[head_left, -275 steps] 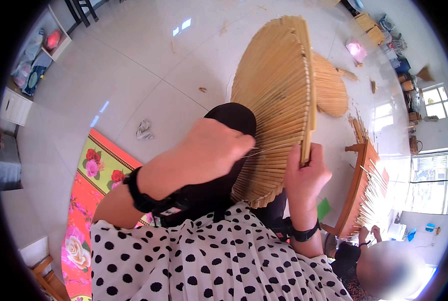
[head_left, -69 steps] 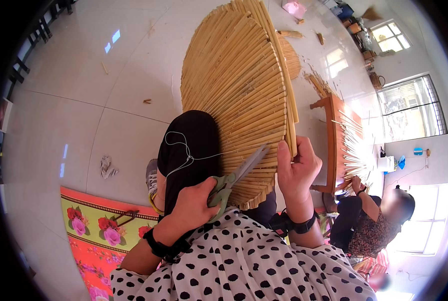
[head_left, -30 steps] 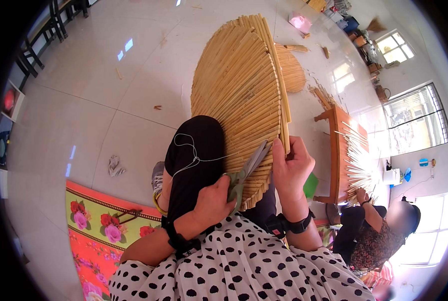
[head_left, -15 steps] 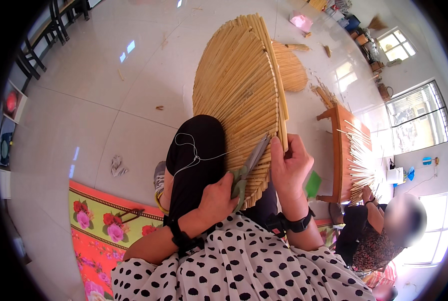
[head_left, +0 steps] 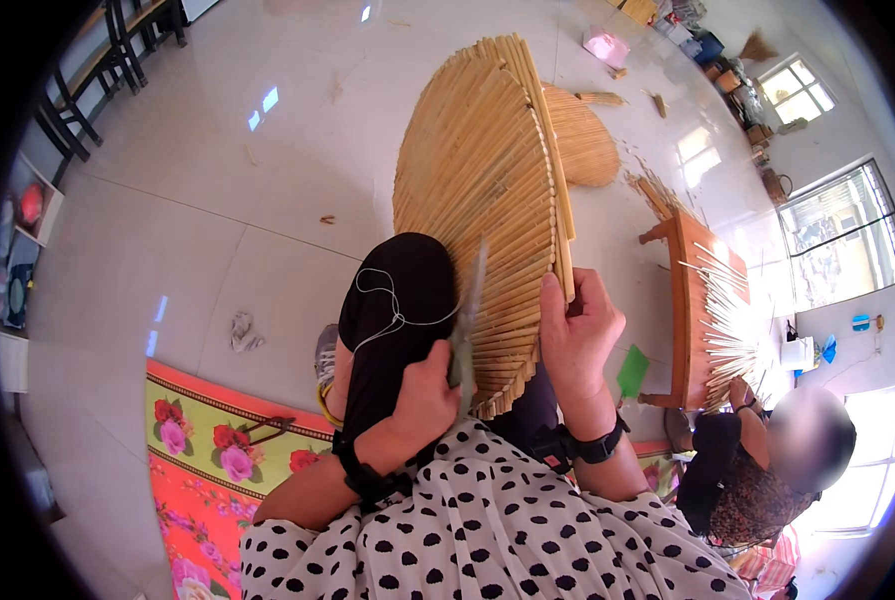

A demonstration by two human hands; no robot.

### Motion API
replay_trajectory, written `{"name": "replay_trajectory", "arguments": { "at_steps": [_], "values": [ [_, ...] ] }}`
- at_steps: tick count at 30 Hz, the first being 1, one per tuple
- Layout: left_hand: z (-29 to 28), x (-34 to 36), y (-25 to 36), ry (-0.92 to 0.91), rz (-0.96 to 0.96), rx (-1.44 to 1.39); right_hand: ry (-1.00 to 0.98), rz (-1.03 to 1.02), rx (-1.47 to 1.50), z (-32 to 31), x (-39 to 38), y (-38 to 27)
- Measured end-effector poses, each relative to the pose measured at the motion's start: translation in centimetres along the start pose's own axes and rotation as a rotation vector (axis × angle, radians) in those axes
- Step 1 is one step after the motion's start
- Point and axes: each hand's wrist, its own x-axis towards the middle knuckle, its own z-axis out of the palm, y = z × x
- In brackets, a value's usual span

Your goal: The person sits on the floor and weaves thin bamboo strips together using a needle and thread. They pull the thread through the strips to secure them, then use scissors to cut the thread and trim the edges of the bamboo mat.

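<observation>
At the centre of the frame, a rounded panel (head_left: 482, 185) of bound straw-coloured stalks stands tilted beside the dark-clad knee (head_left: 407, 262); judged light, stiff along its stalks, brittle if bent, and best held by the rodded right edge. Right of centre, the right hand (head_left: 585, 325) pinches that edge between thumb and fingers. At lower centre, the left hand (head_left: 425, 397) has its fingers wrapped around green-handled scissors (head_left: 462, 360), blades blurred. Fine pale thread (head_left: 398, 320), probably easily snagged, loops over the knee.
</observation>
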Motion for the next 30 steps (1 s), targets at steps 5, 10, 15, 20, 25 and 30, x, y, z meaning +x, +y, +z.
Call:
{"name": "replay_trajectory", "arguments": {
  "at_steps": [5, 10, 15, 20, 25, 30],
  "values": [
    [-4.9, -0.5, 0.9, -0.129, -0.066, 0.102, -0.138, 0.004, 0.097, -0.9, 0.6, 0.7],
    [-13.1, -4.6, 1.1, -0.377, -0.055, 0.495, -0.234, -0.145, 0.177, -2.8, 3.0, 2.9],
    [-20.5, -11.2, -2.7, -0.337, -0.496, 0.247, -0.182, -0.412, -0.259, -3.8, 6.3, 2.3],
    [-20.8, -19.1, -15.3, 0.069, -0.818, 0.375, -0.351, -0.876, -0.337, -3.2, 9.1, 0.3],
    [-15.2, -27.7, -27.5, 0.168, -1.156, 0.663, -0.584, -1.182, -0.384, -3.0, 11.2, 0.6],
    [-9.0, -31.3, -30.1, 0.301, -1.032, 0.667, -0.605, -1.341, -0.449, -2.7, 15.0, 3.7]
  ]
}}
